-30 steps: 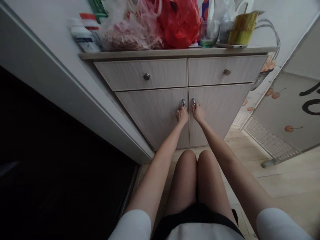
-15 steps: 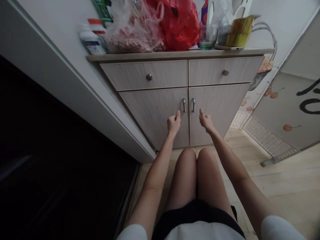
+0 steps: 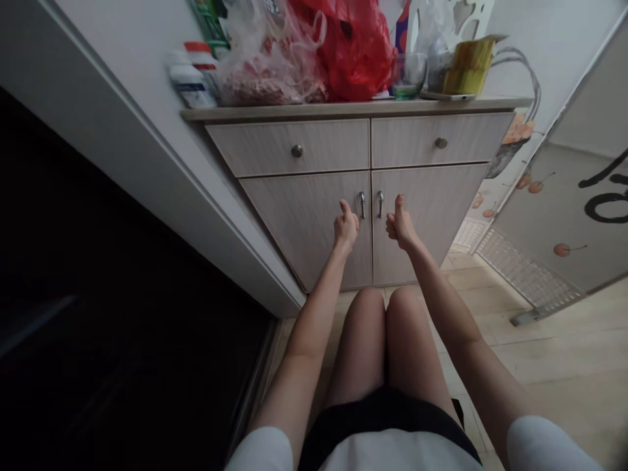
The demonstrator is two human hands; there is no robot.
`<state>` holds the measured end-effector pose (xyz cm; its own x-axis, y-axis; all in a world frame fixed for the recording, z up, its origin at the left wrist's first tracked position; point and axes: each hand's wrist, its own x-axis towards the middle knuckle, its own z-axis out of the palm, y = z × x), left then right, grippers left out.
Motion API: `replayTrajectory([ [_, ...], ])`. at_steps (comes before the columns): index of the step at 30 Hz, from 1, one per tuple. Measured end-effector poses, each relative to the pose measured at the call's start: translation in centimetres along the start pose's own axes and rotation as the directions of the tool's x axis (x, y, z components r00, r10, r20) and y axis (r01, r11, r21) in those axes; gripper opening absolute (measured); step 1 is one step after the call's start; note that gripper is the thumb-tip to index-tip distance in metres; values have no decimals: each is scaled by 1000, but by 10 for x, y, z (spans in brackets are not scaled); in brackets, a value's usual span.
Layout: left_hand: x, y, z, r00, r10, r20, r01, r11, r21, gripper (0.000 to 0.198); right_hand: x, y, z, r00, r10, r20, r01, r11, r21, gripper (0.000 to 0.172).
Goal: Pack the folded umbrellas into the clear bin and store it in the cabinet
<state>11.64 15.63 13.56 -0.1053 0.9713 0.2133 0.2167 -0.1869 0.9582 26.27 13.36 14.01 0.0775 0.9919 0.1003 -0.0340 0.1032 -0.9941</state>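
A low wooden cabinet [image 3: 304,226] stands before me with two closed doors and two drawers above them. Each door has a small metal handle, the left handle [image 3: 362,205] and the right handle [image 3: 380,203], side by side at the centre seam. My left hand [image 3: 346,228] is a fist with the thumb up, held just left of the left handle and apart from it. My right hand [image 3: 400,224] is also a thumb-up fist, just right of the right handle. Neither hand holds anything. My knees [image 3: 385,307] are below the hands.
On the cabinet top sit a red plastic bag [image 3: 356,46], a clear bag [image 3: 267,62], white bottles [image 3: 193,78], a glass [image 3: 407,72] and a yellow packet [image 3: 468,65]. A dark doorway lies left; a patterned sliding door [image 3: 564,222] stands right.
Both hands let go of the door handles, drew back, then rose into thumbs-up fists beside the handles. The doors stay closed.
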Motion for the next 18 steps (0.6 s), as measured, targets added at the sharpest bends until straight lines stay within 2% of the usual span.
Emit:
replayTrajectory([
  [6,5,-16,11,996,-90,28,88,994,65,82,3,11,1,994,79,-74,-77,997,32,73],
  [11,9,-20,14,996,-91,21,89,990,107,82,5,12,-2,991,102,-89,-100,995,24,71],
  [14,11,-22,14,996,-85,22,82,992,99,82,10,17,-4,993,70,-98,-70,998,2,72],
  [18,21,-30,16,998,-53,-33,56,992,114,79,29,34,-9,982,-55,-180,42,996,-74,74],
])
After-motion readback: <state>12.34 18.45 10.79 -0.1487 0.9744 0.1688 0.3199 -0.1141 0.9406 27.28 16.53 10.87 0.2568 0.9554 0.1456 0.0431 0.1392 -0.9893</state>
